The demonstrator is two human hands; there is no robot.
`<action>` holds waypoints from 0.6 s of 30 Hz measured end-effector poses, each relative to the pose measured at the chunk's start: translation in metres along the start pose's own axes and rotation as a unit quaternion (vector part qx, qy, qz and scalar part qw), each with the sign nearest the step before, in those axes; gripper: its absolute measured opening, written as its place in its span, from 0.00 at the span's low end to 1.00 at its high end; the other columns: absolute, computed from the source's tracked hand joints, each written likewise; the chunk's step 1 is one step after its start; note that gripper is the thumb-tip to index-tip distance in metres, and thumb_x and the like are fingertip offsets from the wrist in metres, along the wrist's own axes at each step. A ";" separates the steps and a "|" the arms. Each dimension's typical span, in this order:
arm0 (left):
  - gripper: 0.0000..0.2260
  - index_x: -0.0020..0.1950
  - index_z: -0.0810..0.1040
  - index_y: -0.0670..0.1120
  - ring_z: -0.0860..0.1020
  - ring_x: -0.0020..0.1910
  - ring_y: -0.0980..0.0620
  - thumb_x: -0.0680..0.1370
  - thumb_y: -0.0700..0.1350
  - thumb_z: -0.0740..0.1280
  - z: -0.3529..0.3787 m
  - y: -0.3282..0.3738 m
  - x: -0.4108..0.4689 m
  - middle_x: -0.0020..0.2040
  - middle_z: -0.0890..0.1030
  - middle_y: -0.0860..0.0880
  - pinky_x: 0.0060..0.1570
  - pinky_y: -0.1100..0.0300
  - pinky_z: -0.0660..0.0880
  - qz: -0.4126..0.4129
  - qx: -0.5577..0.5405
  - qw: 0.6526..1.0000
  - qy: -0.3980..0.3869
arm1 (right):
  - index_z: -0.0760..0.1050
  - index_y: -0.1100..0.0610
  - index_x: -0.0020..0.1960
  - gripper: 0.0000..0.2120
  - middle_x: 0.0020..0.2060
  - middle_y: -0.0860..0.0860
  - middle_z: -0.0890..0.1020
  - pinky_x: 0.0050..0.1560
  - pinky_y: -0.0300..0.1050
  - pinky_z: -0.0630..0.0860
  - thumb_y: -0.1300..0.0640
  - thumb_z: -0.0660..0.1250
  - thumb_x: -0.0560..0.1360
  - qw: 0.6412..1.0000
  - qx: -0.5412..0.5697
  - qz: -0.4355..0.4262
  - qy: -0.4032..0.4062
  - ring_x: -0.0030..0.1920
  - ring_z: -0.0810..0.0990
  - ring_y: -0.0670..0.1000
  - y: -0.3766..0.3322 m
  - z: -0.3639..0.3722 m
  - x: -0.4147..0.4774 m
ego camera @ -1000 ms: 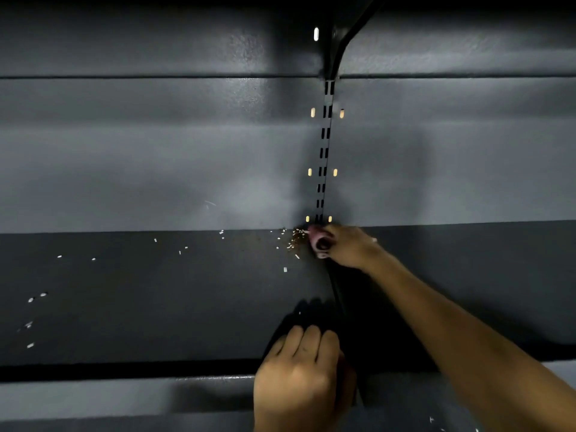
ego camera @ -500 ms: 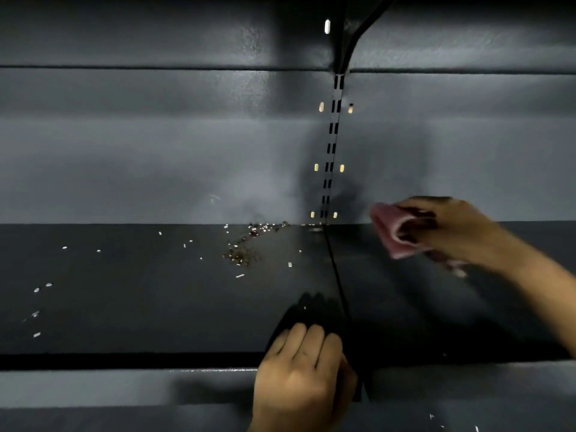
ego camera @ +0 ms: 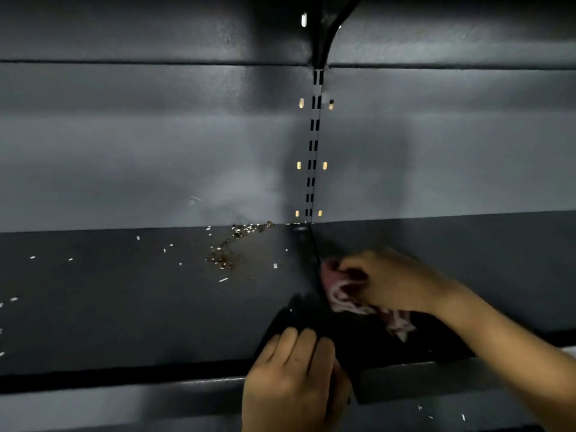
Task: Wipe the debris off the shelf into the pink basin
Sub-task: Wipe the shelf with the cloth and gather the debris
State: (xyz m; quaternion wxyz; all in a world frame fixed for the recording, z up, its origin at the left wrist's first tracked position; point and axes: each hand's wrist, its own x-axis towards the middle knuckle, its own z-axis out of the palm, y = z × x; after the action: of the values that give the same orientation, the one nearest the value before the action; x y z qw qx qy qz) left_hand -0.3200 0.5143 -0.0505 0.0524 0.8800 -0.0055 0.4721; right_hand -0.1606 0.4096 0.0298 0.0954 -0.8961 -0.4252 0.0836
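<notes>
The dark shelf [ego camera: 109, 307] carries a brownish pile of debris [ego camera: 224, 258] near the back wall, left of the seam, with white bits scattered further left. My right hand [ego camera: 396, 282] is shut on a crumpled pink cloth [ego camera: 339, 294], which is pressed on the shelf just right of the seam [ego camera: 313, 247]. My left hand [ego camera: 290, 378] curls over the shelf's front edge at the seam, with a dark shape just beyond its fingers that I cannot identify. The pink basin is not in view.
A slotted upright [ego camera: 313, 145] runs up the grey back wall above the seam, with a bracket at the top. A few white bits [ego camera: 436, 413] lie on a lower surface at the bottom right.
My right hand has come down from the air and left onto the shelf beside the seam with the cloth. The debris pile lies where the earlier leftward sweep left it. My left hand has stayed put.
</notes>
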 end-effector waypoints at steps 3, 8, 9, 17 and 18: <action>0.12 0.33 0.74 0.47 0.70 0.30 0.48 0.74 0.48 0.56 -0.004 -0.003 0.001 0.30 0.72 0.47 0.36 0.60 0.66 0.004 0.009 1.000 -0.004 | 0.79 0.54 0.52 0.12 0.48 0.55 0.84 0.44 0.41 0.74 0.56 0.65 0.69 0.999 0.030 -0.026 0.030 0.46 0.82 0.54 -0.038 0.011 0.047; 0.09 0.33 0.75 0.46 0.71 0.28 0.48 0.70 0.48 0.61 -0.012 -0.007 0.003 0.29 0.73 0.47 0.30 0.60 0.68 0.028 0.007 0.999 -0.037 | 0.78 0.57 0.56 0.17 0.45 0.51 0.82 0.32 0.26 0.71 0.63 0.70 0.68 0.980 0.188 -0.057 0.038 0.34 0.79 0.41 -0.078 0.016 0.079; 0.08 0.32 0.75 0.46 0.70 0.28 0.48 0.70 0.47 0.62 -0.013 -0.008 0.002 0.29 0.72 0.47 0.30 0.60 0.68 0.030 0.006 0.999 -0.031 | 0.77 0.55 0.57 0.18 0.45 0.48 0.81 0.31 0.23 0.70 0.63 0.71 0.68 0.971 0.222 -0.057 0.065 0.35 0.79 0.40 -0.078 0.010 0.079; 0.10 0.28 0.74 0.44 0.64 0.31 0.48 0.69 0.42 0.61 -0.033 -0.039 -0.015 0.27 0.72 0.46 0.32 0.55 0.68 -0.023 0.024 0.999 0.031 | 0.77 0.50 0.44 0.17 0.46 0.47 0.82 0.41 0.34 0.77 0.70 0.65 0.63 0.949 0.092 -0.282 -0.108 0.39 0.80 0.39 -0.051 -0.011 -0.003; 0.12 0.27 0.75 0.44 0.64 0.30 0.49 0.70 0.42 0.60 -0.032 -0.040 -0.015 0.27 0.72 0.46 0.31 0.56 0.68 -0.018 0.026 0.999 0.035 | 0.76 0.52 0.41 0.13 0.44 0.47 0.81 0.45 0.39 0.76 0.68 0.64 0.63 0.942 0.048 -0.311 -0.117 0.43 0.79 0.43 -0.053 -0.002 -0.010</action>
State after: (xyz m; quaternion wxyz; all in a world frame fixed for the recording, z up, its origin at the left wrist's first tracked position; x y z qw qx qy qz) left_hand -0.3522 0.5561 -0.0491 0.0386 0.8642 0.0246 0.5011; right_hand -0.2059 0.4345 0.0456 0.1088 -0.6976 -0.6864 0.1742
